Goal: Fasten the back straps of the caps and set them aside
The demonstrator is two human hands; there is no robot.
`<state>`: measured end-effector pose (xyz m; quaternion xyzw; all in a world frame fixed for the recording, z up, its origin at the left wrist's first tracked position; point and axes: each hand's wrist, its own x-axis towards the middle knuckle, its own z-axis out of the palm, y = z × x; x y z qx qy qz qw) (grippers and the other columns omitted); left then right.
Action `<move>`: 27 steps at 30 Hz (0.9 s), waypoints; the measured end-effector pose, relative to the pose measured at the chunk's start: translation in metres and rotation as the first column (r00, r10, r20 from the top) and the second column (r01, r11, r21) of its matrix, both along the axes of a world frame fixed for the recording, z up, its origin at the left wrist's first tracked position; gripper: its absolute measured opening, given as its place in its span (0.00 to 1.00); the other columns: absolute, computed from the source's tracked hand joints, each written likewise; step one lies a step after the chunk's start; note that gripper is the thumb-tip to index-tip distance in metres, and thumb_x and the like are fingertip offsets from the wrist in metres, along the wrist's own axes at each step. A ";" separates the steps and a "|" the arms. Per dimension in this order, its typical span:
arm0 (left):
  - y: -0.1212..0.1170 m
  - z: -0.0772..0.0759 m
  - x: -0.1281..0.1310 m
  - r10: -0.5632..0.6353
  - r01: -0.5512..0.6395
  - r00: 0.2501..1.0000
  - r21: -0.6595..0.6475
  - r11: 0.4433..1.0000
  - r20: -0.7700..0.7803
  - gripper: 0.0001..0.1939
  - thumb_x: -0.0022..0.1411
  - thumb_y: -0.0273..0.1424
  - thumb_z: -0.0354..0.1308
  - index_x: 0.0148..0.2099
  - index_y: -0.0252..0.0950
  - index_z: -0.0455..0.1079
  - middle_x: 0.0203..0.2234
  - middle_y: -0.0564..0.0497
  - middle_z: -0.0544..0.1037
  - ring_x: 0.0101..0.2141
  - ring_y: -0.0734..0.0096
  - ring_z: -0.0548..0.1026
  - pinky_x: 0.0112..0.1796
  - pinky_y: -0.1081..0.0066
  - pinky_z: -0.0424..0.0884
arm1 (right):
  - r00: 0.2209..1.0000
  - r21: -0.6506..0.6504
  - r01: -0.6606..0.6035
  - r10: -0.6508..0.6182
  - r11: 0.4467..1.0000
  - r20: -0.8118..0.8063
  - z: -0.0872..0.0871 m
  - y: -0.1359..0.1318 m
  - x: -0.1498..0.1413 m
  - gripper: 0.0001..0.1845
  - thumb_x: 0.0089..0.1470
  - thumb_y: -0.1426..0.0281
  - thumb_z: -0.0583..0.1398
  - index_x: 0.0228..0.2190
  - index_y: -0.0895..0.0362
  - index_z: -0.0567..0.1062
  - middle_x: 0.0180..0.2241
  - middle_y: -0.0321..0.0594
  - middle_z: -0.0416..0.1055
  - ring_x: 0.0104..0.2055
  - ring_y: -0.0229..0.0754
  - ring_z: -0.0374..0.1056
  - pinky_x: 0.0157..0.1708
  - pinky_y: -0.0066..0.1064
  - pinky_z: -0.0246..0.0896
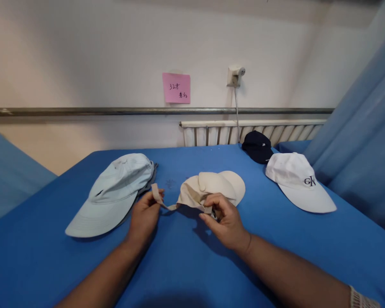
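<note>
A beige baseball cap (216, 186) rests in the middle of the blue surface, its brim pointing to the far right and its back opening facing me. My left hand (144, 216) pinches the long loose strap (156, 194) that runs out from the cap's left back edge; the strap's end sticks up above the fingers. My right hand (226, 220) is closed on the short strap end at the cap's right back edge, where a small metallic piece (214, 214), perhaps a buckle, shows between the fingers. The two strap ends are apart.
A pale blue cap (118, 188) lies on a darker cap (147, 184) at left. At right are a white cap (297, 179) and a navy cap (257, 146). Behind stand a radiator (211, 133), a metal rail (115, 111) and a wall socket (234, 76). A blue curtain (362, 111) hangs at right.
</note>
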<state>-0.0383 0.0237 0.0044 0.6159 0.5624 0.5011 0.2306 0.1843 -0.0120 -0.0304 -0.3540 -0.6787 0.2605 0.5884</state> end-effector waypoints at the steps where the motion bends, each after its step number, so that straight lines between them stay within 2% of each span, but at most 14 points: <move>1: -0.004 0.003 0.000 -0.010 0.009 1.000 0.035 0.999 0.025 0.08 0.50 0.23 0.50 0.32 0.38 0.67 0.36 0.50 0.76 0.41 0.61 0.74 0.43 0.64 0.70 | 1.000 -0.006 0.010 -0.010 1.000 -0.011 -0.001 0.001 0.000 0.11 0.52 0.72 0.63 0.38 0.53 0.69 0.37 0.39 0.69 0.39 0.41 0.67 0.40 0.34 0.64; 3: -0.019 0.006 0.006 -0.191 0.194 0.980 0.058 0.979 -0.054 0.12 0.50 0.21 0.49 0.34 0.39 0.69 0.36 0.51 0.77 0.43 0.63 0.74 0.45 0.64 0.69 | 0.998 -0.013 0.034 -0.034 0.999 -0.047 -0.003 0.003 -0.001 0.13 0.52 0.71 0.63 0.40 0.53 0.68 0.38 0.40 0.69 0.39 0.41 0.67 0.40 0.34 0.64; 4: -0.028 0.005 0.012 -0.347 0.350 0.930 0.001 0.937 -0.122 0.13 0.51 0.20 0.48 0.35 0.39 0.70 0.34 0.51 0.77 0.41 0.65 0.75 0.44 0.65 0.70 | 0.997 -0.003 0.049 -0.049 0.999 -0.067 -0.003 0.004 -0.001 0.13 0.53 0.70 0.63 0.41 0.53 0.68 0.39 0.40 0.69 0.39 0.42 0.67 0.40 0.34 0.65; 5: -0.037 0.003 0.019 -0.515 0.502 0.840 -0.115 0.857 -0.170 0.16 0.53 0.20 0.48 0.40 0.39 0.71 0.33 0.51 0.77 0.38 0.66 0.75 0.42 0.67 0.72 | 0.995 0.016 0.062 -0.060 0.998 -0.077 -0.002 0.003 -0.001 0.14 0.53 0.70 0.63 0.42 0.52 0.68 0.39 0.41 0.68 0.41 0.42 0.67 0.41 0.35 0.65; 6: -0.045 -0.001 0.028 -0.604 0.575 0.777 -0.190 0.796 -0.180 0.19 0.54 0.21 0.49 0.47 0.39 0.70 0.36 0.50 0.77 0.38 0.66 0.75 0.42 0.66 0.72 | 0.995 0.045 0.068 -0.065 0.997 -0.071 0.000 0.001 -0.002 0.15 0.54 0.71 0.63 0.43 0.52 0.68 0.40 0.41 0.68 0.42 0.43 0.67 0.43 0.36 0.65; 9: -0.059 -0.016 0.053 -0.660 0.626 0.738 -0.224 0.747 -0.136 0.24 0.54 0.26 0.58 0.55 0.39 0.65 0.47 0.46 0.75 0.47 0.60 0.73 0.49 0.62 0.70 | 0.999 0.129 -0.014 0.007 0.992 0.051 0.010 -0.009 -0.004 0.18 0.54 0.70 0.62 0.46 0.52 0.67 0.45 0.44 0.68 0.49 0.47 0.66 0.50 0.41 0.64; 12: -0.053 -0.022 0.065 -0.591 0.608 0.794 -0.168 0.776 0.141 0.18 0.56 0.30 0.60 0.51 0.40 0.69 0.45 0.47 0.76 0.48 0.58 0.72 0.50 0.62 0.69 | 0.961 0.183 -0.220 0.181 0.958 0.209 0.020 -0.021 -0.005 0.23 0.55 0.64 0.62 0.51 0.54 0.64 0.50 0.49 0.66 0.54 0.50 0.64 0.52 0.43 0.63; 14: -0.041 -0.016 0.063 -0.456 0.580 0.755 -0.156 0.800 0.471 0.12 0.59 0.31 0.59 0.46 0.39 0.72 0.42 0.48 0.79 0.49 0.58 0.72 0.52 0.65 0.68 | 0.943 0.232 -0.267 0.203 0.936 0.265 0.023 -0.025 -0.003 0.24 0.57 0.63 0.60 0.53 0.55 0.63 0.53 0.51 0.65 0.56 0.51 0.63 0.53 0.44 0.63; 16: -0.028 -0.002 0.053 -0.299 0.571 0.590 -0.126 0.811 0.750 0.11 0.62 0.32 0.57 0.46 0.38 0.73 0.44 0.47 0.79 0.52 0.58 0.72 0.54 0.64 0.67 | 0.966 0.266 -0.154 0.088 0.952 0.242 0.022 -0.023 0.003 0.21 0.58 0.66 0.58 0.53 0.54 0.64 0.54 0.51 0.64 0.57 0.51 0.61 0.56 0.47 0.60; 18: -0.016 0.016 0.035 -0.270 0.572 0.485 -0.069 0.817 0.832 0.15 0.64 0.34 0.52 0.51 0.39 0.71 0.50 0.48 0.77 0.55 0.58 0.70 0.55 0.62 0.67 | 0.986 0.224 0.064 -0.097 0.973 0.138 0.018 -0.013 0.011 0.16 0.60 0.69 0.55 0.50 0.53 0.66 0.54 0.49 0.64 0.58 0.50 0.60 0.58 0.49 0.56; 20: -0.011 0.031 0.012 -0.201 0.610 0.266 -0.003 0.792 0.943 0.19 0.65 0.33 0.49 0.56 0.38 0.68 0.52 0.47 0.76 0.56 0.57 0.70 0.56 0.58 0.65 | 0.970 0.073 0.243 -0.244 0.967 0.000 0.010 0.001 0.017 0.13 0.62 0.67 0.53 0.47 0.53 0.68 0.54 0.48 0.64 0.59 0.50 0.60 0.59 0.50 0.54; 21: -0.010 0.038 0.000 -0.170 0.619 0.194 0.013 0.785 0.966 0.20 0.65 0.32 0.48 0.57 0.38 0.67 0.51 0.47 0.78 0.55 0.59 0.71 0.56 0.58 0.66 | 0.964 -0.032 0.261 -0.262 0.965 -0.051 0.006 0.009 0.019 0.13 0.62 0.64 0.53 0.47 0.53 0.69 0.54 0.48 0.64 0.59 0.50 0.59 0.58 0.50 0.54; 24: -0.018 0.050 -0.025 -0.122 0.618 0.111 0.028 0.786 0.986 0.22 0.66 0.35 0.46 0.60 0.42 0.65 0.45 0.51 0.81 0.53 0.59 0.73 0.55 0.58 0.68 | 0.971 -0.370 0.065 -0.144 0.927 -0.191 -0.009 0.024 0.015 0.21 0.59 0.55 0.56 0.49 0.53 0.69 0.54 0.49 0.67 0.57 0.50 0.63 0.57 0.49 0.57; 27: -0.032 0.054 -0.029 -0.092 0.607 0.167 -0.029 0.794 0.982 0.23 0.67 0.39 0.45 0.61 0.42 0.65 0.41 0.51 0.82 0.53 0.57 0.73 0.53 0.57 0.70 | 0.929 -0.534 -0.277 0.080 0.799 -0.362 -0.019 0.023 -0.001 0.28 0.54 0.49 0.60 0.51 0.50 0.69 0.57 0.48 0.65 0.58 0.51 0.63 0.56 0.48 0.57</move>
